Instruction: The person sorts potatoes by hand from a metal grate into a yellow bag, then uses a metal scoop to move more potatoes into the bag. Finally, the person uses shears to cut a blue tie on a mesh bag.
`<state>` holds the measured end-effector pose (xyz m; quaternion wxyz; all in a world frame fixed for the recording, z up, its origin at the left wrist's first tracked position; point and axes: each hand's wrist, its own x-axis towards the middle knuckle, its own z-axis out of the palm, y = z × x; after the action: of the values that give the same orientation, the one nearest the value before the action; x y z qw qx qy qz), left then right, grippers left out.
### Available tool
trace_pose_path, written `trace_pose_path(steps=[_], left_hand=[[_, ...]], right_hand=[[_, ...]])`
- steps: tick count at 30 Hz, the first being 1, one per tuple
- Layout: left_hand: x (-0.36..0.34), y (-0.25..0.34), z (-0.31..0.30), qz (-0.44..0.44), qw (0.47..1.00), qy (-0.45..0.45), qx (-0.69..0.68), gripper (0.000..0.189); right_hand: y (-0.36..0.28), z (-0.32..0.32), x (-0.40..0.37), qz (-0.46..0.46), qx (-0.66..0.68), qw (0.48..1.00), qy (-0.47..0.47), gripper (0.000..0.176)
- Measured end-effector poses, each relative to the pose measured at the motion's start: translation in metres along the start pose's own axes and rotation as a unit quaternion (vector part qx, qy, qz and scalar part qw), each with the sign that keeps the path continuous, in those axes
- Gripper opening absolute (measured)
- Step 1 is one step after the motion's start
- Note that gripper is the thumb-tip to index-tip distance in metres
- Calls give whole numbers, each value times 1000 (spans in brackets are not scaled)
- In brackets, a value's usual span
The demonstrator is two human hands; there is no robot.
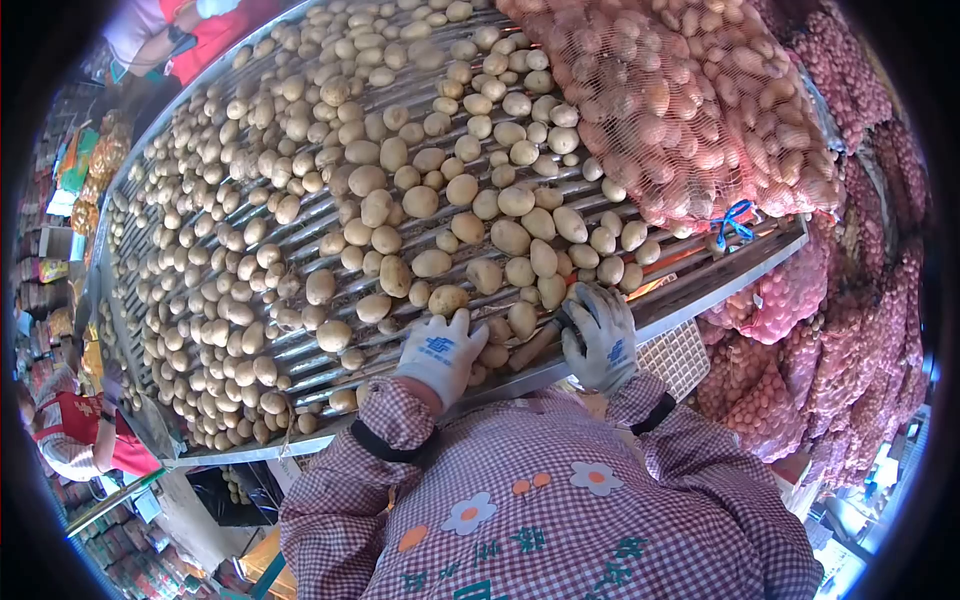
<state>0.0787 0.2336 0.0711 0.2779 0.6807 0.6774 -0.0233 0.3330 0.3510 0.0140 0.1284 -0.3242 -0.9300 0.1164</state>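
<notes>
Many pale potatoes (510,237) lie spread over a sorting table of parallel metal bars (400,93). My left hand (438,358), in a white glove with blue print, rests at the near edge with its fingers apart, touching potatoes. My right hand (602,340), in a similar glove soiled dark at the fingertips, lies by the near rim with fingers spread. It is beside a potato (552,291) and holds nothing I can see. Between my hands is a brownish elongated piece (535,346), whose kind I cannot make out.
Red mesh sacks of potatoes (660,110), one tied with blue string (733,222), stand on the table's right end. More filled sacks (800,370) are stacked at right. A metal rim (715,279) borders the table. People in red aprons (85,430) stand at left and beyond the far edge.
</notes>
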Motion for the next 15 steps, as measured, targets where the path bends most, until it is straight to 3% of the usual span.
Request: trace_pose_path(steps=[3, 5, 6, 11, 14, 15], left_hand=[[17, 10, -9, -33, 996, -75, 28, 34], [30, 11, -16, -78, 964, -244, 78, 29], [29, 7, -11, -72, 961, -252, 91, 26], [3, -21, -5, -54, 987, -150, -1, 34], [-29, -43, 8, -65, 992, 15, -103, 48], [-40, -58, 21, -58, 993, 17, -104, 48]], right_hand=[[-1, 1, -2, 0, 1, 1000, -3, 47], [-1, 2, -1, 5, 9, 1000, 7, 47], [0, 2, -1, -1, 8, 1000, 9, 47], [-2, 2, -1, 3, 8, 1000, 9, 48], [-5, 3, 2, -4, 13, 1000, 25, 47], [-4, 1, 2, -6, 15, 999, 34, 46]])
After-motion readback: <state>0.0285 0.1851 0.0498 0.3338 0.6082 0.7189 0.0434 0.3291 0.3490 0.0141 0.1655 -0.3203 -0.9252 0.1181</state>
